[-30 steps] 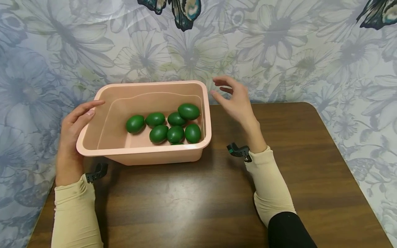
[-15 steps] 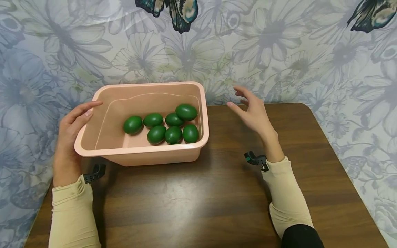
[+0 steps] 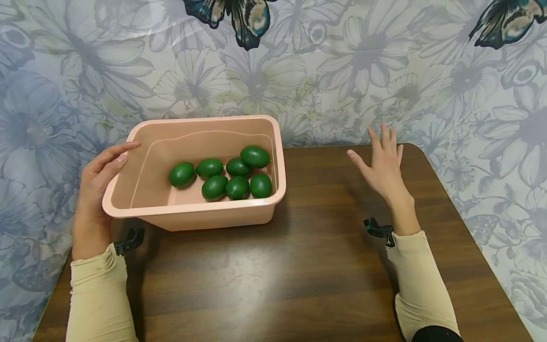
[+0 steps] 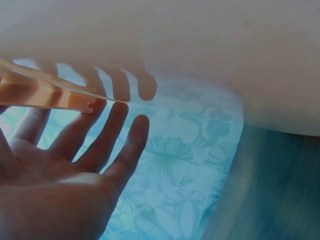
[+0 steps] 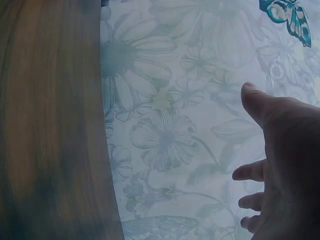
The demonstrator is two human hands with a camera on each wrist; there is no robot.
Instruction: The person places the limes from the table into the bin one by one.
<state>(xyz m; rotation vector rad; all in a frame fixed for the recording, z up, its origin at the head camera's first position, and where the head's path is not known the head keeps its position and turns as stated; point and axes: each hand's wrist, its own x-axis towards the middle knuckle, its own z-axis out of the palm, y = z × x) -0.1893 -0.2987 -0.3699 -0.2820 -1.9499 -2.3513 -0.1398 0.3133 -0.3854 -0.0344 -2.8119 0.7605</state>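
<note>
At the left of the table in the head view stands a pale pink plastic tub (image 3: pixel 209 216) with rounded corners. Several glossy dark green, egg-shaped objects (image 3: pixel 213 188) lie in its right and middle part; their kind is unclear. My left hand (image 3: pixel 95 190) holds the tub's left end, thumb and index finger over the rim. The left wrist view shows this hand's other fingers (image 4: pixel 107 135) stretched up against or close to the tub's outer wall. Well to the right, my right hand (image 3: pixel 385 173) hovers above the table with spread fingers, holding nothing.
The brown wooden table (image 3: pixel 316 275) reaches back to a wall covering (image 3: pixel 342 71) printed with grey flowers and butterflies. Black wrist mounts (image 3: pixel 379 230) sit on both wrists, over cream sleeves (image 3: pixel 423 280).
My right hand has moved away from the tub's right side, toward the table's right, and its fingers have straightened and spread. My left hand, the tub and the green objects keep their places.
</note>
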